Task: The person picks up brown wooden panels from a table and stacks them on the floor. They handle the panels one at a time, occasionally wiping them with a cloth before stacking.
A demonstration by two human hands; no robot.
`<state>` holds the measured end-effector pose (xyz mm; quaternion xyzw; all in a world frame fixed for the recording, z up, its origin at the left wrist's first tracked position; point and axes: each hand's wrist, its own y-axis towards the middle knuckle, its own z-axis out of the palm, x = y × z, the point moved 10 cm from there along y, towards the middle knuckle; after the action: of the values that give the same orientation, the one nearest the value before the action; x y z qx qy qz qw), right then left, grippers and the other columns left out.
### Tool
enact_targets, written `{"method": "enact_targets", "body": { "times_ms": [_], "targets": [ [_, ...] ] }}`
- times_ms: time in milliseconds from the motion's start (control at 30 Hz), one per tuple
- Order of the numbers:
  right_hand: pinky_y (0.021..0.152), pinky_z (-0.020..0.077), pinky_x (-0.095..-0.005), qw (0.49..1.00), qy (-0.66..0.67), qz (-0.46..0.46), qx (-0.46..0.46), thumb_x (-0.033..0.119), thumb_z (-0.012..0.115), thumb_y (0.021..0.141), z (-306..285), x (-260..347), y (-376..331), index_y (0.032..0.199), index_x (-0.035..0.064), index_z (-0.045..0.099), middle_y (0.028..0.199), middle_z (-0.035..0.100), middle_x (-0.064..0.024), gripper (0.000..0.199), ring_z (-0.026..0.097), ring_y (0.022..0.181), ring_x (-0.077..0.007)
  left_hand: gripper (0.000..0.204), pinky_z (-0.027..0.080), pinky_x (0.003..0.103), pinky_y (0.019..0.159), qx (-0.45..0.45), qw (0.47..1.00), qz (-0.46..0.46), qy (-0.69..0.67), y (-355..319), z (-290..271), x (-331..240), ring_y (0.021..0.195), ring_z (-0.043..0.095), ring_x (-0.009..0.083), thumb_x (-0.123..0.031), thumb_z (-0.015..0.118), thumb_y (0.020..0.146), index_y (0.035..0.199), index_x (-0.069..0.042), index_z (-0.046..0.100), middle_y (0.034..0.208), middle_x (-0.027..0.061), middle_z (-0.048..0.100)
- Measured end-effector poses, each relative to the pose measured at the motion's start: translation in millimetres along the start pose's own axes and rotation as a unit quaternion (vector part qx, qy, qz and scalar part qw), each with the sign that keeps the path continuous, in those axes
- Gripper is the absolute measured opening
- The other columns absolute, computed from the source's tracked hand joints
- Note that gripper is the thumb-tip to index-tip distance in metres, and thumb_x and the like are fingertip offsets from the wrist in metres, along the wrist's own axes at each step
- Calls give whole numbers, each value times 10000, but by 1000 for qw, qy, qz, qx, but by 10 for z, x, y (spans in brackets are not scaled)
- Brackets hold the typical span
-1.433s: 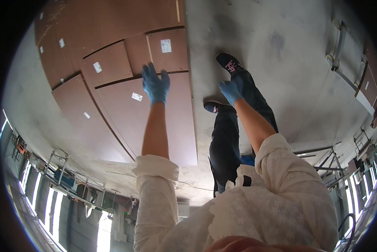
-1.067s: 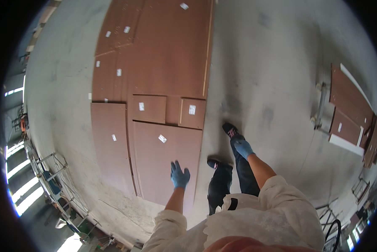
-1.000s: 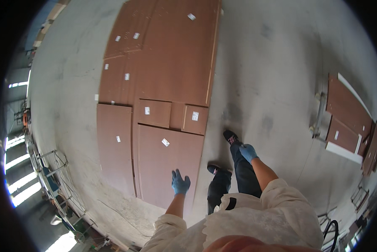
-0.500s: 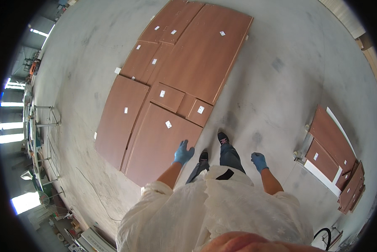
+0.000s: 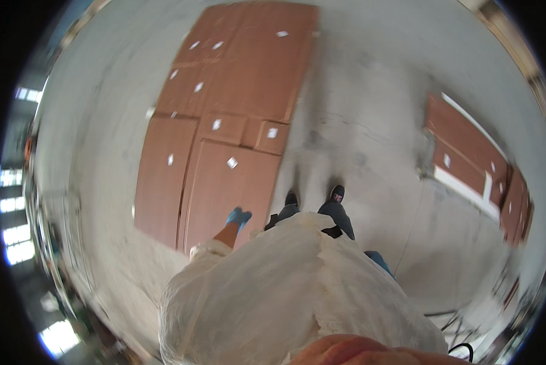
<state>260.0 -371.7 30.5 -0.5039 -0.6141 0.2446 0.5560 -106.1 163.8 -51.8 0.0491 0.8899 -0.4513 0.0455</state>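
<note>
My left hand (image 5: 239,216), in a blue glove, hangs over the near end of a large stack of brown wood panels (image 5: 230,188). Its fingers look loosely apart, though a little blurred, and nothing shows in them. My right hand (image 5: 379,263), gloved in blue too, is low at my right side, partly hidden by my pale smock (image 5: 267,292); its fingers cannot be made out. Small white labels, such as one label (image 5: 232,162) on the nearest panel, lie on the brown boards.
A smaller stack of brown panels (image 5: 467,152) with white edge strips rests at the right on a low support. My shoes (image 5: 337,193) stand on grey concrete floor (image 5: 370,115) between the stacks. Blurred racks and bright windows (image 5: 19,245) line the left rim.
The view has turned and shifted, so both panel stacks sit differently in it. My left hand has swung nearer to my body; my right hand has dropped back, partly behind the smock. My feet have stepped.
</note>
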Motion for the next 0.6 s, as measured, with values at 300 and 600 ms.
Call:
{"method": "enact_targets", "body": {
  "times_ms": [300, 600],
  "targets": [
    [826, 543, -432, 995, 81, 26, -48, 356, 668, 919, -30, -1278, -305, 1127, 25, 724, 1106, 729, -186, 395, 691, 972, -363, 734, 465, 480, 1068, 2, 987, 146, 70, -103, 295, -1792, 1304, 567, 430, -498, 650, 845, 1375, 5, 585, 1372, 281, 607],
    [834, 543, -433, 955, 224, 85, -173, 356, 669, 916, -615, -2832, -817, 1126, 26, 726, 1109, 729, -186, 395, 690, 983, -366, 595, 492, 391, 1028, 27, 938, 345, -28, -1673, 1984, -4971, 1241, 631, 311, -418, 708, 876, 1307, -13, 644, 1314, 206, 668]
  ]
}}
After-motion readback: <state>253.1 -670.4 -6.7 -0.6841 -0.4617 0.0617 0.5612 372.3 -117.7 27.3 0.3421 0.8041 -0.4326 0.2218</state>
